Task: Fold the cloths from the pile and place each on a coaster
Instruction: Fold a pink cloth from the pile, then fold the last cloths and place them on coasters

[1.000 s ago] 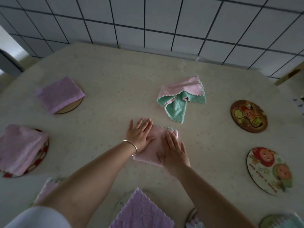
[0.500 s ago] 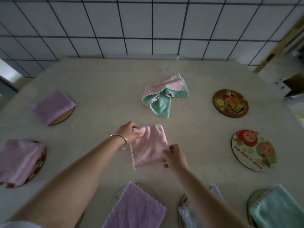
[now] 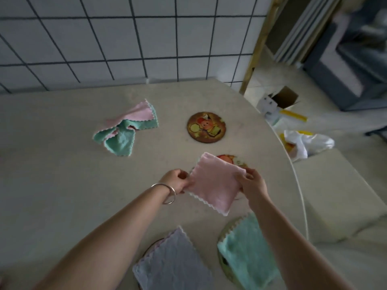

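Pink folded cloth [image 3: 213,183] hangs above the pale surface [image 3: 52,174], pinched at its left edge by the left hand [image 3: 176,181] and at its right corner by the right hand [image 3: 253,183]. It covers most of a picture coaster [image 3: 236,160] right behind it. Farther back lies a bare coaster [image 3: 206,127], and to its left the pile [image 3: 125,130] of pink and green cloths. Near the person, a lilac cloth [image 3: 173,262] and a green cloth [image 3: 247,252] each sit on a coaster
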